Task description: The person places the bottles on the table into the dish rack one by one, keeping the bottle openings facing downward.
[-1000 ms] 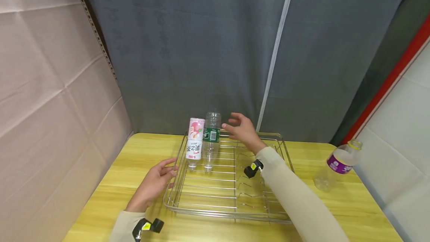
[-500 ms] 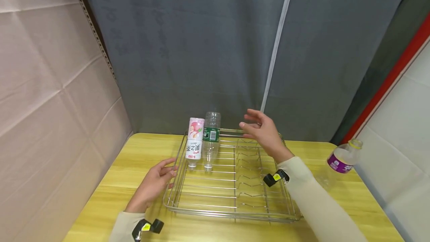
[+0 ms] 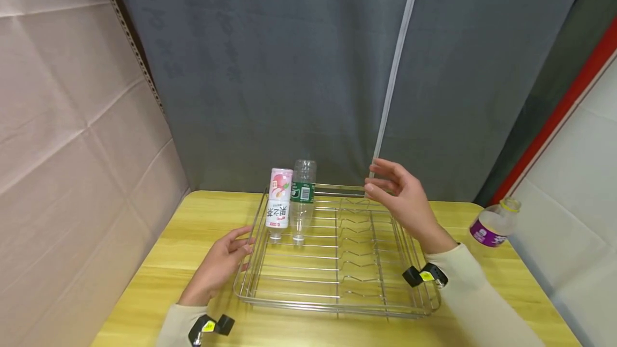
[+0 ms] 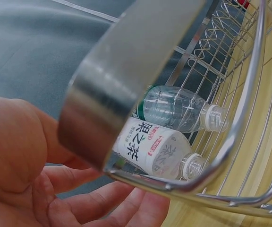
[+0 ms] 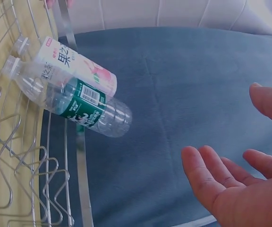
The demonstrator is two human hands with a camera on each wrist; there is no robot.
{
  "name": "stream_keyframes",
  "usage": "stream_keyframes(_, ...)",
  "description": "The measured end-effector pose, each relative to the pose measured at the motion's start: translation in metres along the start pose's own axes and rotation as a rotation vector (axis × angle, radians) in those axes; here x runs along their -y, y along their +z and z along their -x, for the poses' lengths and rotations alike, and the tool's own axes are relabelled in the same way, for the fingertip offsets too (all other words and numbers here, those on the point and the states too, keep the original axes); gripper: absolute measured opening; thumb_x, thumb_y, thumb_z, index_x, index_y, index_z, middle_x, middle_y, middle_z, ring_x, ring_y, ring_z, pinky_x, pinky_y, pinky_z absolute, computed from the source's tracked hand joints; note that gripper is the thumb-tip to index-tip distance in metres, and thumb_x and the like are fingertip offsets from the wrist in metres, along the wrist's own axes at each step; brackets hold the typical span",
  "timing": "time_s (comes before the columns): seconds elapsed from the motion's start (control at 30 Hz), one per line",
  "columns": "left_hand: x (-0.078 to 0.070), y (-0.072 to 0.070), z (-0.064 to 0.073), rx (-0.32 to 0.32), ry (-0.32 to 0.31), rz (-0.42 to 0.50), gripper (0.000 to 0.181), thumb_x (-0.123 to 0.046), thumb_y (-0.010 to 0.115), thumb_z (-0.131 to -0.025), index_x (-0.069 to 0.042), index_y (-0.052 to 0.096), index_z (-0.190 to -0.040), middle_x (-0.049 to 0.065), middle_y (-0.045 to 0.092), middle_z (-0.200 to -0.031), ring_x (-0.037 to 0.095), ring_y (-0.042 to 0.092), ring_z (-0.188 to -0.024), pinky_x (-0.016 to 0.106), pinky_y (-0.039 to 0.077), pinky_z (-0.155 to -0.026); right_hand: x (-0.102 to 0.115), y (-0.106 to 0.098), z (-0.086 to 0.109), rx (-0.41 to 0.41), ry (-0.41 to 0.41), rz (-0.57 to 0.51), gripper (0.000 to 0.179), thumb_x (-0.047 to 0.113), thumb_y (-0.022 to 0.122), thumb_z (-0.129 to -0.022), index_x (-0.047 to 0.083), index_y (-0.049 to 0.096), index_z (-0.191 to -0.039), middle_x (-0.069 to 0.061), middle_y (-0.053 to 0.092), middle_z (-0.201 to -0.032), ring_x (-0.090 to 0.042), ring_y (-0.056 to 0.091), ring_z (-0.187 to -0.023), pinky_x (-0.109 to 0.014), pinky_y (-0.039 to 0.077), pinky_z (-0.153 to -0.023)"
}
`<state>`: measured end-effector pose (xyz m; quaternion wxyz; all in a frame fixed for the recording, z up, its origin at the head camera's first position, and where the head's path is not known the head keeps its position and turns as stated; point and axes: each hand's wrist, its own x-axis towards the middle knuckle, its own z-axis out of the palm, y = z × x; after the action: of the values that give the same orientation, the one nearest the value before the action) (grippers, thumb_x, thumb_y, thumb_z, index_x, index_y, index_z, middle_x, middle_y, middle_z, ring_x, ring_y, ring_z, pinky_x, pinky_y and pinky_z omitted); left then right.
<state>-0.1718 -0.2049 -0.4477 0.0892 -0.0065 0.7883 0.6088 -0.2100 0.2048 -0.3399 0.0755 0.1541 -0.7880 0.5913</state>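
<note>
So there's a wire rack (image 3: 318, 306) sitting on a yellow wood-look counter (image 3: 207, 213), with two bottles tipped into its left side. Closest to the left rim is the white bottle (image 3: 278, 208), pink and peachy at its base end, and the green bottle (image 3: 302, 193), clear with a green label, is just to the right of it. Both are tilted with their necks down toward the wires and their bases sticking up above the back rim. They're super close together, but I can't tell if they actually touch.

Left hand (image 3: 219, 264) is at the rack's left rim, grip loose, fingers fairly straight and partly hidden behind the rim. In the left wrist view the thumb goes behind the metal band, so can't say how firmly it's touching. Right hand (image 3: 407, 197) is over the back right part of the rack, well apart from the bottles, grip spread, thumb away from the gently bent fingers.

Under that hand, the rack's right half has a row of zigzag wires (image 3: 359, 253). Over on the far right of the counter is the purple bottle (image 3: 488, 234), clear with a yellow neck, looks upright. Behind it all hangs a dark gray curtain (image 3: 270, 68), with pale fabric (image 3: 72, 175) to the left.
</note>
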Motion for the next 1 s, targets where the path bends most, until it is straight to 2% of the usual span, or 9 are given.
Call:
stream_keyframes(0.17,0.001,-0.001,-0.001,0.007,-0.006,0.019,0.052,-0.009,0.054,-0.110,-0.016,0.043,-0.160,0.024,0.052,-0.157,0.046,0.053,-0.142,0.050,0.063,-0.099,0.002,-0.014,0.018,-0.044,-0.057,0.059,0.062,0.022,0.072,-0.103,0.015,0.046,-0.158,-0.008,0.056,-0.153,0.000,0.066,-0.123,-0.014,0.058,-0.094)
stream_keyframes(0.27,0.002,-0.001,-0.002,0.003,-0.016,0.026,0.052,-0.008,0.054,-0.110,-0.017,0.044,-0.160,0.023,0.053,-0.157,0.045,0.054,-0.142,0.049,0.063,-0.099,0.003,-0.024,0.028,-0.071,-0.091,0.067,0.059,0.015,0.070,-0.103,0.013,0.046,-0.158,-0.001,0.058,-0.150,0.000,0.065,-0.124,-0.013,0.058,-0.094)
stream_keyframes(0.5,0.001,-0.002,-0.001,0.001,-0.020,0.029,0.052,-0.008,0.054,-0.110,-0.017,0.044,-0.160,0.023,0.052,-0.158,0.045,0.053,-0.142,0.048,0.063,-0.100,0.001,-0.052,0.052,-0.144,-0.100,0.119,0.060,0.008,0.069,-0.102,0.014,0.047,-0.158,0.008,0.060,-0.148,0.001,0.065,-0.124,-0.011,0.057,-0.093)
stream_keyframes(0.63,0.002,-0.002,-0.001,-0.001,-0.024,0.033,0.053,-0.008,0.054,-0.109,-0.018,0.044,-0.160,0.022,0.053,-0.157,0.043,0.054,-0.141,0.047,0.063,-0.099,-0.002,-0.068,0.066,-0.171,-0.113,0.059,0.061,0.000,0.068,-0.101,0.012,0.047,-0.157,0.011,0.061,-0.147,0.001,0.065,-0.124,-0.010,0.057,-0.092)
stream_keyframes(0.73,0.002,-0.002,-0.001,-0.001,-0.025,0.035,0.052,-0.008,0.054,-0.109,-0.018,0.044,-0.160,0.022,0.053,-0.157,0.043,0.055,-0.141,0.047,0.063,-0.099,-0.006,-0.079,0.075,-0.191,-0.122,-0.035,0.062,-0.007,0.067,-0.099,0.008,0.049,-0.156,0.008,0.062,-0.147,-0.001,0.066,-0.123,-0.010,0.057,-0.092)
stream_keyframes(1.0,0.000,-0.003,0.000,0.001,-0.026,0.034,0.053,-0.009,0.056,-0.109,-0.018,0.044,-0.160,0.022,0.053,-0.158,0.044,0.054,-0.142,0.048,0.063,-0.100,-0.020,-0.103,0.100,-0.266,-0.116,-0.164,0.061,-0.015,0.064,-0.097,0.003,0.049,-0.154,0.003,0.064,-0.145,-0.001,0.067,-0.123,-0.011,0.059,-0.087)
